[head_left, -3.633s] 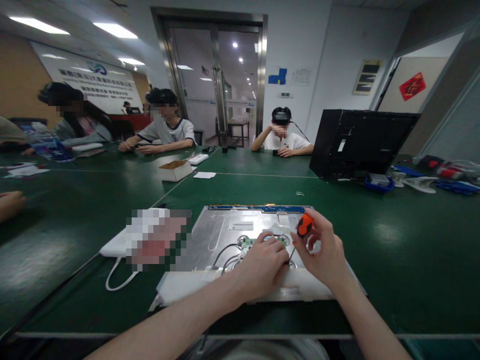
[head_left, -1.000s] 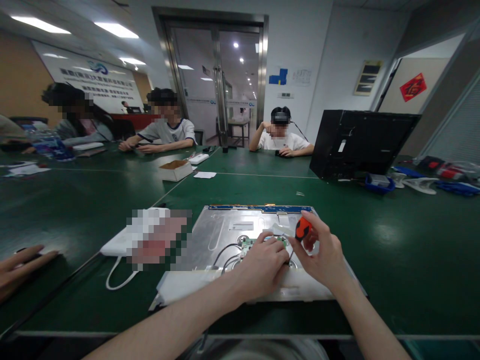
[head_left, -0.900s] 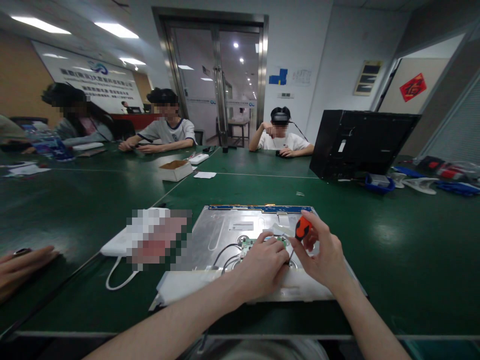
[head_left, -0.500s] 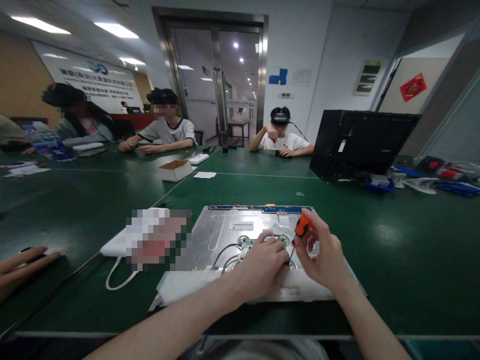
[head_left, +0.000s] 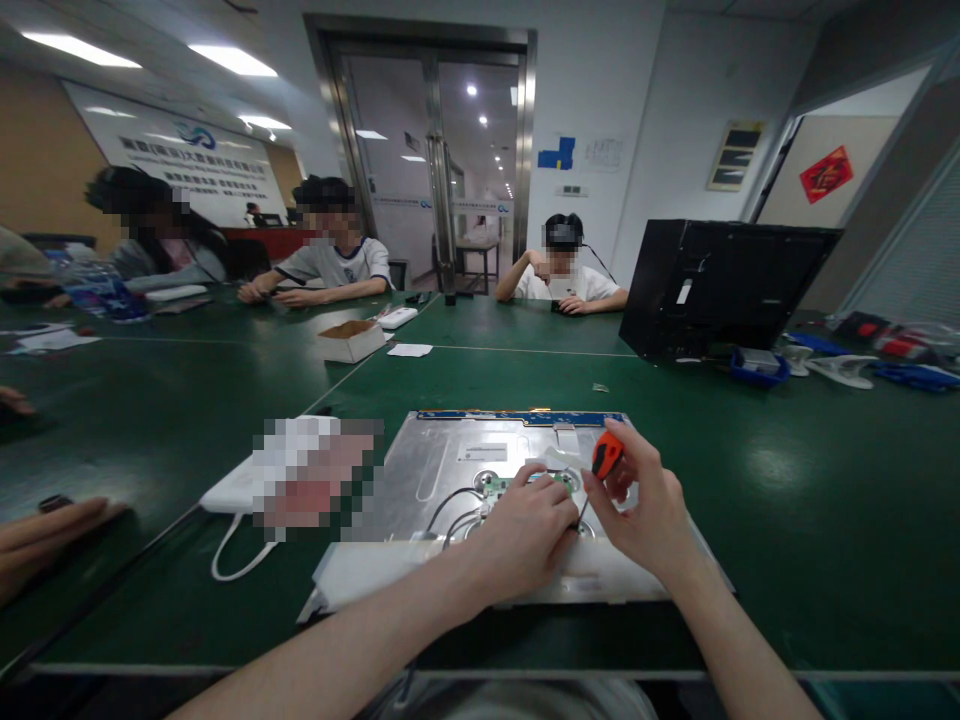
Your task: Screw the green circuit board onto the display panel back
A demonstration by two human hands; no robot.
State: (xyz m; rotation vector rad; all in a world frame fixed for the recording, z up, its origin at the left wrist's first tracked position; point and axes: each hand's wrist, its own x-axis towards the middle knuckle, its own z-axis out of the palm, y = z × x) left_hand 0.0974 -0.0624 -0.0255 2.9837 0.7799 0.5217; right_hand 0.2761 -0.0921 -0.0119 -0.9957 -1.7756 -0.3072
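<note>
A silvery display panel [head_left: 442, 470] lies flat on the table in front of me, a blue circuit strip [head_left: 517, 418] along its far edge. My right hand [head_left: 649, 505] grips the orange and black handle of a screwdriver [head_left: 607, 455], tilted, its thin shaft pointing down at the panel. The screwdriver's tip is hidden beside my left hand. My left hand [head_left: 534, 520] rests on the panel, fingers curled over a small green circuit board [head_left: 495, 487]; what its fingertips hold, if anything, is hidden. Black cables [head_left: 450, 505] run from the board. Whitish film [head_left: 375, 572] covers the panel's near edge.
Left of the panel lies a white device [head_left: 247, 480] with a cable, partly pixelated. A small carton [head_left: 351, 341] sits farther back. A black monitor [head_left: 727, 285] stands at the right behind a blue tray [head_left: 759, 368]. Another person's hand [head_left: 56, 535] is at far left.
The orange handle has turned slightly in my right hand, and its fingers have shifted a little. My left hand stays put. At far left, the other person's hands have moved.
</note>
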